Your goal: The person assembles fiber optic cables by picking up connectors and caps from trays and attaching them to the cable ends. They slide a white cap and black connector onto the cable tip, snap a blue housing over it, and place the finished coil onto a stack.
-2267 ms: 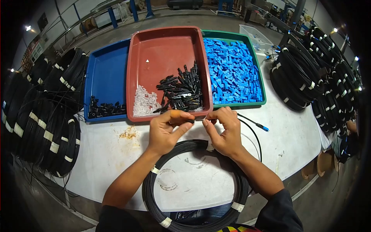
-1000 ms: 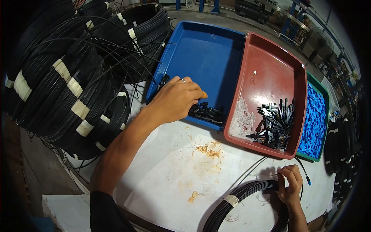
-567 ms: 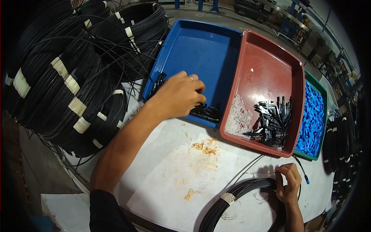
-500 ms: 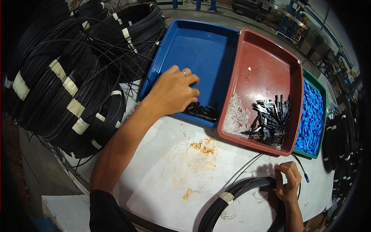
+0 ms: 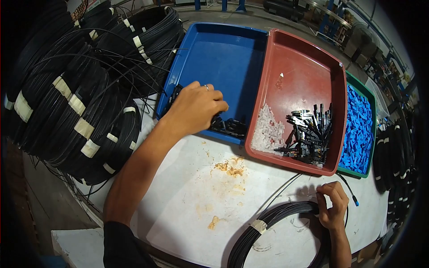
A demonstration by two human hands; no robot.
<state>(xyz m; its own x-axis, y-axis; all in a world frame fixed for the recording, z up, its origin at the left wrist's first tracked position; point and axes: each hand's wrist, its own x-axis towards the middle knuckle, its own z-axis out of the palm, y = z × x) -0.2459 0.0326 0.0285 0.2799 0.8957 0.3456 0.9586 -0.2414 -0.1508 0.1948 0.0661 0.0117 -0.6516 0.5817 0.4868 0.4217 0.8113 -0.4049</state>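
My left hand [image 5: 196, 107], wearing a ring, reaches into the near side of the blue tray [image 5: 223, 58]. Its fingers are curled down at small black plastic parts [image 5: 230, 127], and the fingertips are hidden. On the white table, a coil of black cable [image 5: 254, 232] is bound with pale tape. At the coil's right side my right hand [image 5: 333, 207] is closed in a pinch, with what looks like a thin cable end at the fingertips. A loose cable end with a blue-tipped connector [image 5: 355, 201] lies just beyond that hand.
A red tray [image 5: 304, 58] holds clear pieces [image 5: 267, 131] and black connectors [image 5: 313, 134]. Beside it, a green tray [image 5: 373, 116] contains blue pieces [image 5: 357, 129]. Large black cable coils [image 5: 58, 116] are stacked at left; more coils [image 5: 391, 156] hang at right. Yellowish stains mark the table.
My left hand has shifted slightly within the blue tray, its fingers curling in more. My right hand stays by the coil. The whole view has shifted a little.
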